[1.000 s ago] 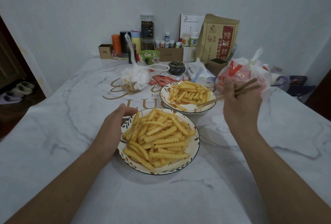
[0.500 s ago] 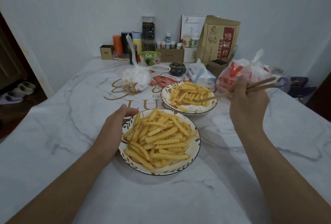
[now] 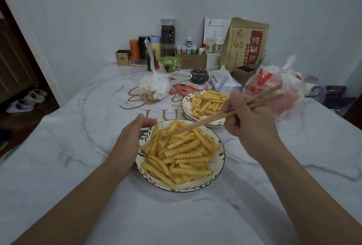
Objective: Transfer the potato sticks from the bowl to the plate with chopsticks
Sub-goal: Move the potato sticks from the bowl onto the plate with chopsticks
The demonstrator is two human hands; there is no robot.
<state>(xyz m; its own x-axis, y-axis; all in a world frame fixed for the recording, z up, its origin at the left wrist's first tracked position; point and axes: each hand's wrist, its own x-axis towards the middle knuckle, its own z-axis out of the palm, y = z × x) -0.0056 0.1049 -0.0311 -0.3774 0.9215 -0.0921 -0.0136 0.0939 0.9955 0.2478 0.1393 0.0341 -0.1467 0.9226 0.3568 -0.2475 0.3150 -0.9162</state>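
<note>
The potato sticks (image 3: 180,152) lay heaped in the near bowl (image 3: 219,174); they looked light, rigid and brittle, best pinched mid-length. The chopsticks (image 3: 215,118) tips touched the heap, gripped by the right hand (image 3: 252,127). The left hand (image 3: 131,140) cupped the rim. The plate (image 3: 185,107) stood just beyond.

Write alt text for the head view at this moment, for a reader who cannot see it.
The right hand holds chopsticks with their tips in the potato sticks heaped in the near dish, whose rim the left hand grips. A second dish of sticks sits behind, before packets and bags on the marble table.
</note>
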